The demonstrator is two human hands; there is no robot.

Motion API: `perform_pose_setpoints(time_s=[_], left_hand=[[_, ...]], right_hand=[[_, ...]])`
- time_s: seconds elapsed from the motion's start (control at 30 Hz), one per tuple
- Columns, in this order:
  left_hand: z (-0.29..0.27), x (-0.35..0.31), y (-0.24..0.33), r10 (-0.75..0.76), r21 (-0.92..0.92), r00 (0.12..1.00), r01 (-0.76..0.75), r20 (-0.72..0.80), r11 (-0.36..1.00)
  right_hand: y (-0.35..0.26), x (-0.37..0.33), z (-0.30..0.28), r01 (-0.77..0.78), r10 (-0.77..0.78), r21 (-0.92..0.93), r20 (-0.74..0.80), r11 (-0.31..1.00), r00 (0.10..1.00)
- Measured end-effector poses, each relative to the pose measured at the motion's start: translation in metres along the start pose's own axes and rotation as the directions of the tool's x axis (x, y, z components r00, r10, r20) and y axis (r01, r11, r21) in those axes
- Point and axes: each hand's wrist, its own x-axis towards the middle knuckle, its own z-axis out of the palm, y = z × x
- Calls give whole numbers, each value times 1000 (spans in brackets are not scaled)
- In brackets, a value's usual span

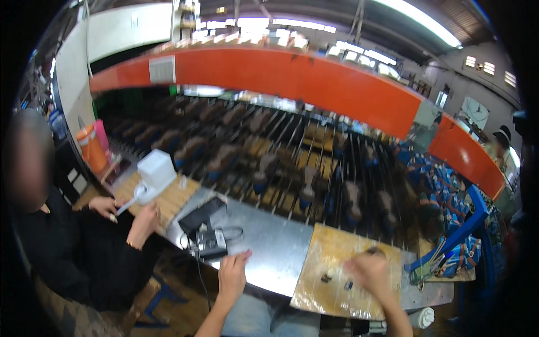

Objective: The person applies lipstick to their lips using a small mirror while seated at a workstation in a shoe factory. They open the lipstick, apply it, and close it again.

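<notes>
My left hand [232,276] is at the near edge of the metal worktop [275,247], fingers stretched toward the right, holding nothing that I can see. Just beyond it sits a small black box with a cable [211,243], beside a flat black device [203,214]. My right hand [371,274] is over a yellowish, shiny board [320,269], its fingers curled in and blurred by motion. Whatever they hold is hidden. A dark roundish thing [376,251] shows just past the knuckles. Small dark pieces [326,278] and a small dark-blue piece [348,285] lie on the board.
Beyond the worktop, rows of brown-and-blue shoe-shaped parts [266,168] sit on a rod conveyor under an orange beam [252,64]. At left, a co-worker in black [84,247] handles a white strip near a white box [155,170]. A blue metal frame [455,236] stands right.
</notes>
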Motion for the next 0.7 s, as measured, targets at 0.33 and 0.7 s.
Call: perform_pose_setpoints(time_s=[0.33, 0.7], left_hand=[[-34, -31, 74, 139, -602, 984, -46, 109, 797], [-51, -31, 149, 392, -698, 835, -13, 386, 716]], right_hand=[[-113, -26, 55, -50, 160, 591, -135, 805, 978], [-107, -83, -35, 111, -21, 538, -172, 836, 985]])
